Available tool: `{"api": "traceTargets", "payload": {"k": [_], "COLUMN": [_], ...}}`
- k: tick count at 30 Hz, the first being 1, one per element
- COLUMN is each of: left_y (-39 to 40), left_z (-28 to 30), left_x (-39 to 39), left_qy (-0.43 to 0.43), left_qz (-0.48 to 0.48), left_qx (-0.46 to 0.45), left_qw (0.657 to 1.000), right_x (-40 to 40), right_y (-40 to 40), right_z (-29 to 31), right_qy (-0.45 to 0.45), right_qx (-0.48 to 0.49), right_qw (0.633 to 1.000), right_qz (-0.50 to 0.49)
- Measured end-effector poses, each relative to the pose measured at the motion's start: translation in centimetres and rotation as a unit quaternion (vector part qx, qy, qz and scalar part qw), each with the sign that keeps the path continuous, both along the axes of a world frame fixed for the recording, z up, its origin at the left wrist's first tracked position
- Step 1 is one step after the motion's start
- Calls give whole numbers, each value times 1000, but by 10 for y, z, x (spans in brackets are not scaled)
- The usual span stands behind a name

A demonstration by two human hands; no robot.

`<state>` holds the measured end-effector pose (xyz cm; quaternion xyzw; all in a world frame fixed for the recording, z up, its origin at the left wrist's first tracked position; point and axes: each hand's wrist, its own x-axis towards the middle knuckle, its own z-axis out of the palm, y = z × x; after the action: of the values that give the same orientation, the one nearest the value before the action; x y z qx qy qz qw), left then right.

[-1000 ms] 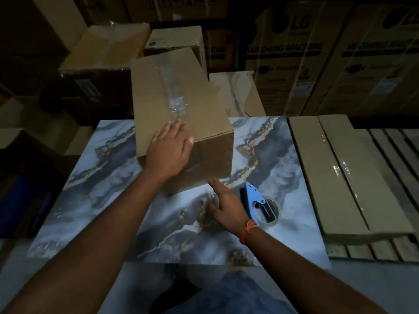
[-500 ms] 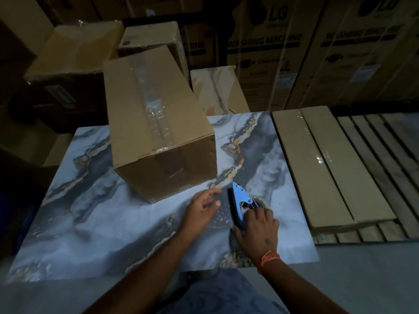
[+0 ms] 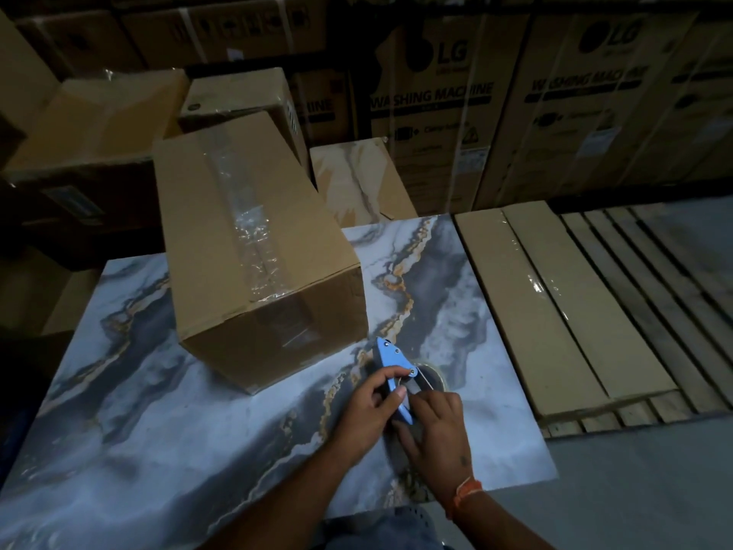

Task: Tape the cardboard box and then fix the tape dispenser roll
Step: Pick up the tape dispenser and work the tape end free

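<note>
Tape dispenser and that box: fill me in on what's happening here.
A person has both hands on the blue tape dispenser, which lies on the marble-patterned table: left hand pinching its handle, right hand beside it. The cardboard box sits untouched behind, clear tape already along its top seam.

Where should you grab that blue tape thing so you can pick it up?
Probably by the blue handle end of the tape dispenser, coming from the near side, where the left hand and right hand already meet it. It lies flat on the marble table, roll on the right, front end pointing at the cardboard box.
</note>
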<state>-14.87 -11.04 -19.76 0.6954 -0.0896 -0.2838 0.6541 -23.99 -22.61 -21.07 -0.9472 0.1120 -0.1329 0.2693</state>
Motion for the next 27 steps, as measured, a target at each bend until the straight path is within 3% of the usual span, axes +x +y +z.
{"api": "traceTargets", "payload": {"k": [5, 9, 13, 15, 20, 22, 27], "left_y": [9, 22, 37, 41, 43, 43, 47], "left_z": [5, 7, 17, 23, 30, 32, 34], "left_x": [10, 22, 25, 24, 21, 20, 19], "left_qy": [-50, -86, -145, -152, -132, -119, -117], "left_qz": [63, 41, -9, -35, -67, -61, -52], "left_qx": [-19, 1, 30, 24, -10, -21, -29], "left_qw": [997, 995, 989, 987, 989, 991, 991], "right_x": [4, 3, 22, 38, 60, 60, 62], "right_y": [0, -7, -25, -35, -43, -38, -28], "right_z": [17, 39, 59, 67, 84, 86, 73], "right_qy": [-5, -35, -88, -42, 108, 107, 74], "right_qx": [25, 62, 184, 252, 380, 351, 371], "right_qw": [995, 984, 979, 966, 919, 929, 925], "right_qz": [94, 164, 8, -44, 19, 57, 21]}}
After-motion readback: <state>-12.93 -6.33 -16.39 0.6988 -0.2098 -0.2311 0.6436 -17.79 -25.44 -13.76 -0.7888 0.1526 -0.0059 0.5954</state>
